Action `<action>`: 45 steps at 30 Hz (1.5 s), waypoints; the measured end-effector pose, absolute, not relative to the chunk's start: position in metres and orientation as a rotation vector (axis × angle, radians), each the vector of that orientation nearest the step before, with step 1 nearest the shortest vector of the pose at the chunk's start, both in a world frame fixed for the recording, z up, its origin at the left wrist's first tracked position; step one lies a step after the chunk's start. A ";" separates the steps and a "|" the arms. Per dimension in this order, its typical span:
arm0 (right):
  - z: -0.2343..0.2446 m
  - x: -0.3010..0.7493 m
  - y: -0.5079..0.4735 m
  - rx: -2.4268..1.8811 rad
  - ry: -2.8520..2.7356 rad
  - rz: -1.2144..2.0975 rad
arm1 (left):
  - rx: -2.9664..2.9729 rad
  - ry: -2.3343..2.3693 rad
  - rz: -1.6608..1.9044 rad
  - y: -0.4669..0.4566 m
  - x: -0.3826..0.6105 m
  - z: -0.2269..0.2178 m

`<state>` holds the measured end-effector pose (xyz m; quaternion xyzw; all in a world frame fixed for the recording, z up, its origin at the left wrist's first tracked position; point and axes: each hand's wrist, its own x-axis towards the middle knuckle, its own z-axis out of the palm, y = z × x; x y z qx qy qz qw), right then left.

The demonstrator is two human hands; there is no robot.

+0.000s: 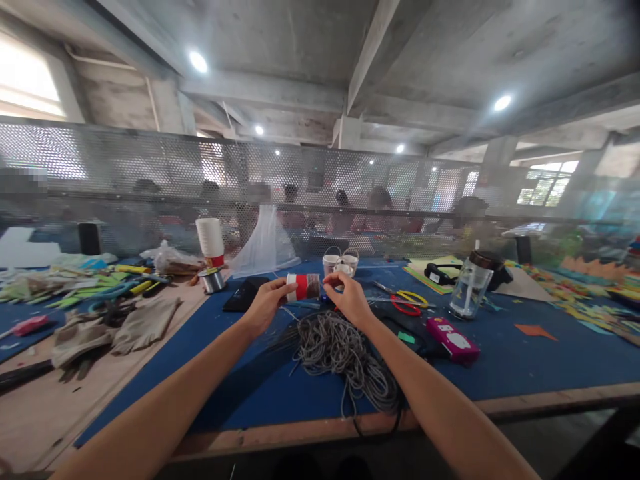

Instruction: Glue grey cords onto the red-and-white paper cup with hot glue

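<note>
My left hand (265,305) is closed around one end of a paper cup (304,287), white with a red band, which lies sideways in the air above the table. Close to the cup's other end is my right hand (349,298), its thumb and fingers pinched together; whatever they hold is too small to make out. Below both hands lies a tangled bundle of grey cord (345,353). Just behind them stand several small white cups with wire handles (340,262). Scissors (407,303) with red and yellow handles rest to the right of my right hand.
A stack of paper cups (209,235) and a wire spool (213,281) stand at left, near work gloves (145,325). To the right are a pink box (453,340) and a clear bottle (471,288). A perforated metal screen (310,167) runs behind the blue tabletop (500,363).
</note>
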<state>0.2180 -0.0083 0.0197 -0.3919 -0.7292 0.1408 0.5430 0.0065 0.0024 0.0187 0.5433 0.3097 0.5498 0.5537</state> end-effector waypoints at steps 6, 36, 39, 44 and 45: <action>0.017 0.218 -0.008 -0.967 -1.794 0.398 | 1.259 0.745 1.335 0.000 0.007 0.021; -0.008 0.265 0.026 -1.994 -1.935 0.192 | 1.232 0.730 1.344 0.007 0.004 0.017; -0.010 0.267 0.030 -1.960 -1.842 0.215 | 1.238 0.716 1.350 0.005 0.005 0.019; -0.011 0.268 0.037 -1.830 -1.662 0.289 | 1.236 0.732 1.368 0.004 0.005 0.019; -0.011 0.268 0.039 -1.788 -1.629 0.316 | 1.235 0.735 1.367 0.004 0.005 0.019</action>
